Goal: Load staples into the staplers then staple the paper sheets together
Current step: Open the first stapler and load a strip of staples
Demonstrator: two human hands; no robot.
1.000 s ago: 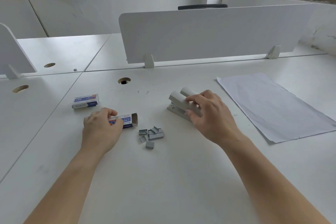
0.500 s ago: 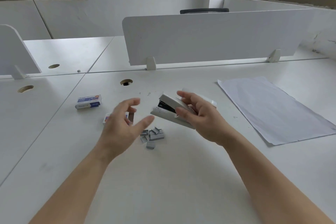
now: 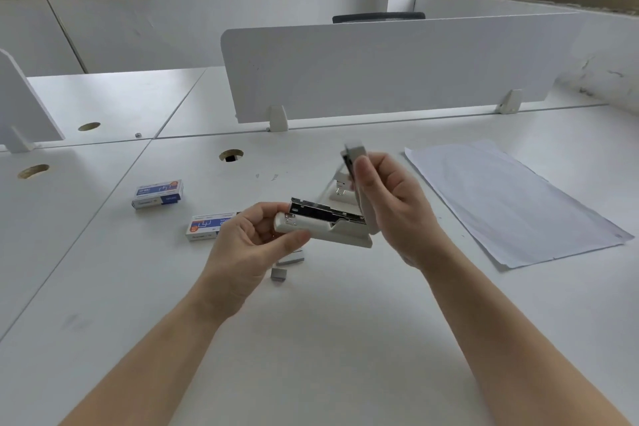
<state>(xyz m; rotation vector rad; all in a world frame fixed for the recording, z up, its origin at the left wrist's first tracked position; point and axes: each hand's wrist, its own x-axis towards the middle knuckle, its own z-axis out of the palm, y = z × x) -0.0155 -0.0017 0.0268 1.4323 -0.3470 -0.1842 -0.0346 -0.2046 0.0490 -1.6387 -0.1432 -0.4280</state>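
**Head view, loading stage.** The white counter [image 3: 345, 322] carries every item; a white partition [image 3: 397, 69] closes it off at 12 o'clock. The paper sheets [image 3: 511, 201] lie flat and unstapled at 2 o'clock from the hands, well apart from them.

The stapler [image 3: 328, 230] is held above the counter at centre. The left hand [image 3: 249, 239] has its grip narrowed to a pinch on the front end of the base. The right hand [image 3: 390, 204] has its grip closed round the lid [image 3: 356, 157], which stands nearly upright at 12 o'clock from the hinge. The dark magazine channel is exposed; whether it holds staples cannot be told.

A second stapler [image 3: 340, 188] sits on the counter just behind, partly hidden by the right hand. 1 closed staple box [image 3: 157, 194] lies at 9 o'clock, and 1 open staple box [image 3: 207, 226] lies nearer, partly behind the left hand. 2 staple strips [image 3: 294, 258] show at 6 o'clock, just below the stapler.

**Risks, as judged.**
- Both hands are occupied, so fetching a strip means freeing 1 of them. If the right hand lets go, the lid may snap down.
- If the left hand lets go, the base may swing from the hinge.
- A short strip pinched hard may crumble.
- A strip set in with its legs upward or askew would probably jam the channel.
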